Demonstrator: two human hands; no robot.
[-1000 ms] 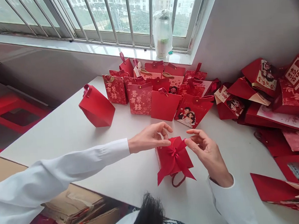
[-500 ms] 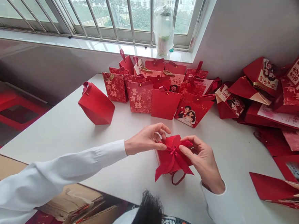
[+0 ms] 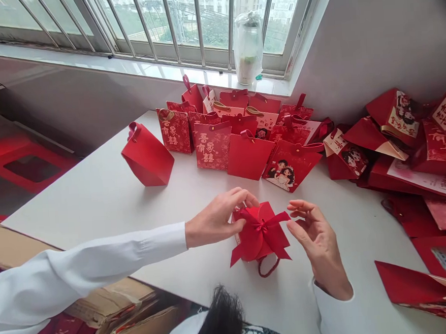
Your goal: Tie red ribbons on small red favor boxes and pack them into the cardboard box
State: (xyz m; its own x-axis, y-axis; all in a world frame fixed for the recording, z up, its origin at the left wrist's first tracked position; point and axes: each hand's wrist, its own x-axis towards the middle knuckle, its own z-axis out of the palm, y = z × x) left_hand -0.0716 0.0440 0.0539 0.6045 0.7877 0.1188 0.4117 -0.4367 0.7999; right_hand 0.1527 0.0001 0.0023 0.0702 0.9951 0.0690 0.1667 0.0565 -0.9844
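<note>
Your left hand [image 3: 221, 218] arches over the left side of a red gift box [image 3: 278, 237], its thumb beside the left loop of the ribbon bow [image 3: 263, 227]; you cannot tell from this view whether it grips that loop. Your right hand [image 3: 320, 244] is half spread, thumb and forefinger parted, with the tip of the bow's right loop just at them; whether they touch is unclear. The gift box sits on the white table [image 3: 203, 270], toward the near edge, right in front of you. Both ribbon tails fan toward you, and a twisted cord loop [image 3: 269, 275] pokes out below the near side of the box.

Nearer the table's left edge, a plain red box with a ribbon handle [image 3: 148, 154] stands alone. Along the far edge you have rows of upright boxes, among them one with pale Chinese lettering [image 3: 214, 147], a plain red one [image 3: 250, 157] and one printed with a bridal couple [image 3: 292, 167]. A jumbled heap of red packaging [image 3: 376, 176] fills the far right corner, and a partly unfolded box [image 3: 410, 278] lies toward the right edge. Beneath the near edge, on your left, are cardboard cartons [image 3: 137, 333].
</note>
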